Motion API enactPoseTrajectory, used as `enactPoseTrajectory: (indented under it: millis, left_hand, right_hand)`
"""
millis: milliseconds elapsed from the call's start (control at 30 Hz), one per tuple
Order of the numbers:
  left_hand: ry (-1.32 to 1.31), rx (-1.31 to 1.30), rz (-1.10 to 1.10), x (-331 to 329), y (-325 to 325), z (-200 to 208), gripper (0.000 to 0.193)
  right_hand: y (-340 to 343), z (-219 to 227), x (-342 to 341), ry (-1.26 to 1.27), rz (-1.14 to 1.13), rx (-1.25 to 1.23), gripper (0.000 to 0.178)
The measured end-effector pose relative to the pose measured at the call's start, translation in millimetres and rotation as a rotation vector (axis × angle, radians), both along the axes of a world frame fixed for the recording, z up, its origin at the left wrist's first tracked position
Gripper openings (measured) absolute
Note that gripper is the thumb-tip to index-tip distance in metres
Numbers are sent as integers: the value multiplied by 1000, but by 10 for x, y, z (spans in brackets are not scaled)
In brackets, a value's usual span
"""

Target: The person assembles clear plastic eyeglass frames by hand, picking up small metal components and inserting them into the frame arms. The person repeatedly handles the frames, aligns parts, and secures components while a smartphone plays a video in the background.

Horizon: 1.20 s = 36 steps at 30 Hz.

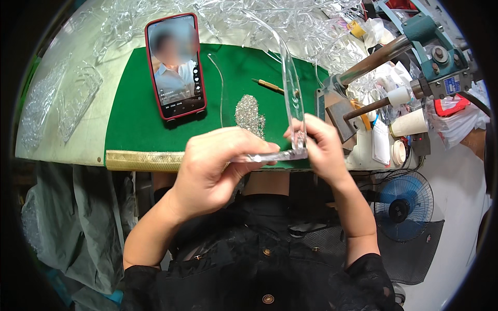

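at green mat [129,103]: left hand [210,166], right hand [326,153] curled, pinching clear frame [294,98]

We held a clear plastic frame [290,155] in our left hand [210,165] and our right hand [327,153], its long arm pointing away from us. Beyond our hands, we saw a heap of small silvery bits [248,113] on a green mat [129,114], near a brass-coloured tool [271,87]. A red-cased phone [177,65] was left of the heap. Clear plastic pieces [244,25] lay behind, and we had a teal machine [440,54] at our right.
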<state>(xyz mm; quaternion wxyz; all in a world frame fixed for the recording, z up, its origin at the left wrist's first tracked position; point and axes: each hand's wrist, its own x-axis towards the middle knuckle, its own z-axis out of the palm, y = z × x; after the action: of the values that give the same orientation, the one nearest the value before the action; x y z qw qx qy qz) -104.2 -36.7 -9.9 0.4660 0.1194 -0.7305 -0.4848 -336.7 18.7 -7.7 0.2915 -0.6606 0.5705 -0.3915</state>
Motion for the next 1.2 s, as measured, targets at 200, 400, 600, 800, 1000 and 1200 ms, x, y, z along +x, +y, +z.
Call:
enactPoseTrajectory:
  millis: [200, 400, 600, 800, 1000, 1200]
  left_hand:
    - [59, 5, 15, 96, -57, 20, 13]
    - [27, -35, 25, 111, -71, -15, 14]
    - [-6, -41, 53, 100, -40, -16, 16]
    - [-54, -47, 57, 98, -16, 24, 23]
    - [-54, -45, 44, 61, 41, 30, 24]
    - [-33, -9, 12, 91, -6, 2, 19]
  right_hand:
    - [42, -302, 132, 260, 45, -162, 10]
    - [-51, -301, 311, 437, 85, -270, 16]
    - [-151, -245, 396, 704, 141, -284, 19]
    - [-171, -317, 384, 699, 187, -264, 16]
    - [-216, 22, 202, 514, 66, -259, 14]
    - [-179, -127, 241, 493, 149, -247, 10]
